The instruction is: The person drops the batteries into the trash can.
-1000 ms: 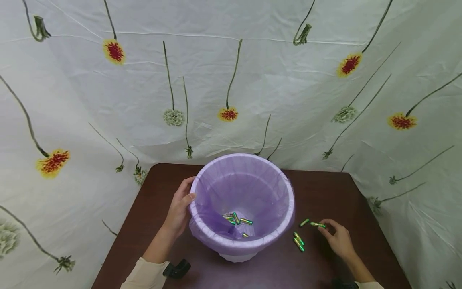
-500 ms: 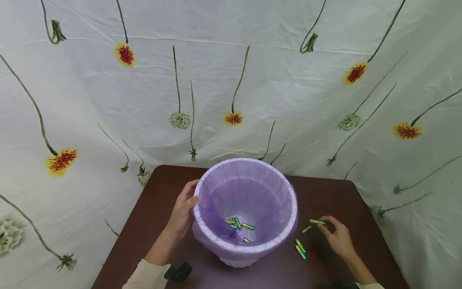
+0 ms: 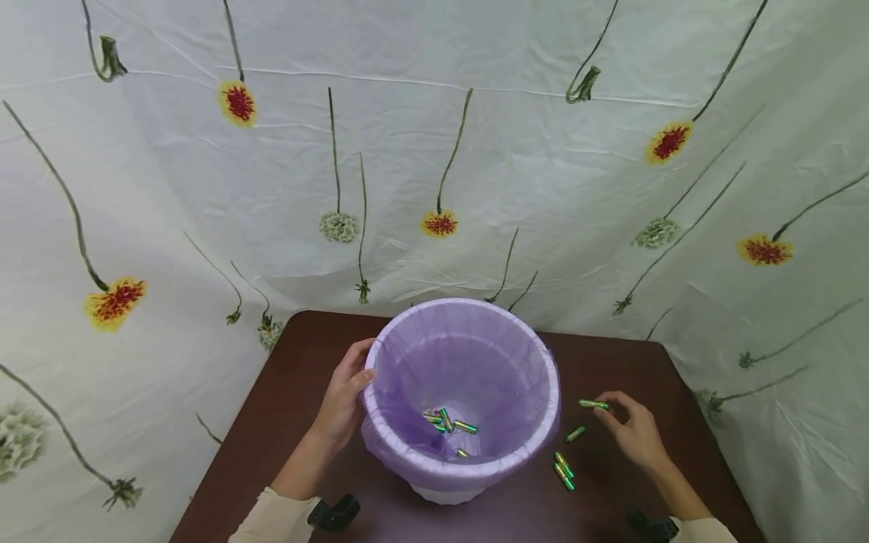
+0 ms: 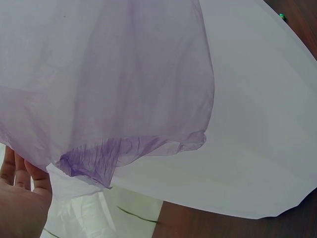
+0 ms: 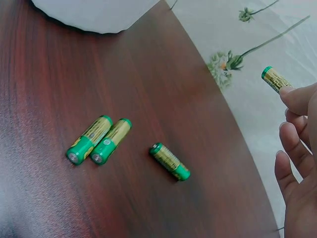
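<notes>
A white bin point(image 3: 444, 494) with a thin purple liner bag point(image 3: 468, 362) folded over its rim stands on the table. My left hand point(image 3: 339, 396) grips the bin's left rim, thumb on top of the edge; in the left wrist view its fingers point(image 4: 22, 173) lie beside the hanging liner. Between thumb and fingertips, my right hand point(image 3: 633, 431) pinches a green and gold battery point(image 3: 593, 404), held up to the right of the bin. Below it lie three loose batteries: a single battery point(image 5: 170, 161) and a side-by-side pair point(image 5: 101, 139). Several more batteries point(image 3: 446, 419) rest at the liner's bottom.
The dark brown table point(image 3: 611, 362) has rounded far corners. A white cloth point(image 3: 380, 151) printed with flowers hangs behind it and along both sides. Black straps with camera mounts point(image 3: 334, 513) sit at the wrists, next to cream sleeves point(image 3: 274, 520).
The right hand has lifted its battery up and away from the loose ones on the table. The left hand keeps its grip on the rim. The head view has shifted slightly.
</notes>
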Demonstrator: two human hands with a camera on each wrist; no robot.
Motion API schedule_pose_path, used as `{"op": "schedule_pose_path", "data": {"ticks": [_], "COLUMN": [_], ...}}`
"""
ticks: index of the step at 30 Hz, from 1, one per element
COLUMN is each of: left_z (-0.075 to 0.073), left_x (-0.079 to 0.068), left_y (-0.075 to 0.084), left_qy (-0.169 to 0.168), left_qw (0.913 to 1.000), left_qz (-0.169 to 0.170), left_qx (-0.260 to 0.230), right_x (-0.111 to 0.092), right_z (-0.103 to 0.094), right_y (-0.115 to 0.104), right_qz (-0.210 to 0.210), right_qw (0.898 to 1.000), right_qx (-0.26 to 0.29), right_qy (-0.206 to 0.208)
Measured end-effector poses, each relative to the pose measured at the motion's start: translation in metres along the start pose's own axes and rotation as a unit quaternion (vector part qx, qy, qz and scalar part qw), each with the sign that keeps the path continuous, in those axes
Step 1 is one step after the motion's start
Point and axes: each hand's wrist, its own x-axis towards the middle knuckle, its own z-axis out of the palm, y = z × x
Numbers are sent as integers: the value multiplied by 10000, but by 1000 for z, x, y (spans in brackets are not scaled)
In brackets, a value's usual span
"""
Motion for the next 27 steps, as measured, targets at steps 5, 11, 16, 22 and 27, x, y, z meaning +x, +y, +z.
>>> {"op": "schedule_pose_path", "data": {"ticks": [5, 11, 16, 22, 27], "left_z": [-1, 0, 0, 0, -1], "left_x": [0, -2, -3, -2, -1], "left_y": [0, 0, 1, 0, 1], "left_qy": [-5, 9, 5, 7, 20], "left_qw": [10000, 9999, 9999, 9999, 9999], "left_qz": [-23, -98, -97, -77, -60], "left_qx": [24, 94, 107, 97, 160], "right_x": [6, 10, 18, 30, 40], "right_z": [-2, -5, -10, -18, -22], "right_y": [-6, -13, -24, -42, -58], "right_qz": [-65, -142, -255, -227, -236], "right_qw": [9999, 9998, 9995, 9974, 9958], "right_qx": [89, 98, 181, 689, 887], "right_qy": [4, 34, 9, -23, -73]}}
